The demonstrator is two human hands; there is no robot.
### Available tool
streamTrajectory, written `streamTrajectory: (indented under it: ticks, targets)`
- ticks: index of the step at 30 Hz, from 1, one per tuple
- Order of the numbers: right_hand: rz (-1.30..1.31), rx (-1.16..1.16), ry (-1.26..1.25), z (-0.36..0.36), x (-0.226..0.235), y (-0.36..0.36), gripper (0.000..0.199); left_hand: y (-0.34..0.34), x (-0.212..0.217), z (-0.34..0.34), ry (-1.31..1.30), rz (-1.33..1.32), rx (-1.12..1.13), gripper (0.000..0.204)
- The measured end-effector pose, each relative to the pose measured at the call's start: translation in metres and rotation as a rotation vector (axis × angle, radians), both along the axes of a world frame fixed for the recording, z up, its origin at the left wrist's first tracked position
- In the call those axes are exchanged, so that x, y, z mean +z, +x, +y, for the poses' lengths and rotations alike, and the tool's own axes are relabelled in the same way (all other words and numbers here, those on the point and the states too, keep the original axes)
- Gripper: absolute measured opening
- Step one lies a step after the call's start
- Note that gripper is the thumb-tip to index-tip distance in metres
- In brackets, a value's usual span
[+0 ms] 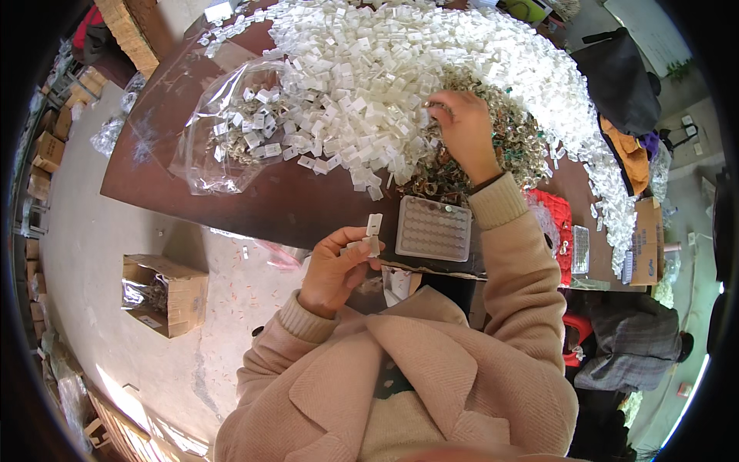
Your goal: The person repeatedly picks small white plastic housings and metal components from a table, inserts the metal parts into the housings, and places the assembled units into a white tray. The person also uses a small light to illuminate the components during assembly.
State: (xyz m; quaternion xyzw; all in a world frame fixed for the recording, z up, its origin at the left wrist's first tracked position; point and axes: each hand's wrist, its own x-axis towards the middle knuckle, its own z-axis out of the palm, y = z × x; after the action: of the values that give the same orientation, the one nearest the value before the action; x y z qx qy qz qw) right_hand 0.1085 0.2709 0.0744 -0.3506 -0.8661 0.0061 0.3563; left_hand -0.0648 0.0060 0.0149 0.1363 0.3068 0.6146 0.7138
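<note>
My left hand (339, 266) is closed on small white plastic housings (374, 225); one stands upright out of the fingertips, and another shows lower down in the grip. It is above the table's near edge, left of a clear compartment tray (434, 229). My right hand (463, 131) reaches over the heap, its fingers curled together where the large pile of white housings (362, 92) meets a pile of small metal parts (512, 123). Whatever lies between those fingertips is too small to make out.
A clear plastic bag (231, 177) with more pieces lies on the dark table (146, 181) at left. An open cardboard box (185, 304) stands on the floor. At right are a red bag (560, 231), a carton (649, 239) and a person in a grey checked garment (635, 343).
</note>
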Motion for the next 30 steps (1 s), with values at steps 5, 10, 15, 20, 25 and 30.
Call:
streamTrajectory:
  ticks: [5,10,15,20,25,30]
  targets:
    - [0.655,0.128,-0.443,-0.01,0.043,0.016,0.014,0.005,0.007,0.002,0.031,0.02,0.051,0.023]
    - [0.559,0.251,-0.628,-0.085,0.066,0.026,0.017,0.012,0.03,0.007,0.093,0.072,0.151,0.02]
    - [0.186,0.313,-0.328,-0.168,0.044,0.029,0.025,0.025,0.046,0.012,0.145,0.195,0.191,0.018]
    - [0.136,0.355,-0.276,-0.191,0.027,0.042,0.03,0.037,0.041,0.008,0.147,0.244,0.134,0.019]
    - [0.219,0.336,-0.245,-0.203,0.016,0.046,0.031,0.051,0.035,0.001,0.105,0.217,0.229,0.02]
    - [0.102,0.254,-0.112,-0.206,0.019,0.055,0.033,0.051,0.037,0.0,0.101,0.185,0.148,0.023]
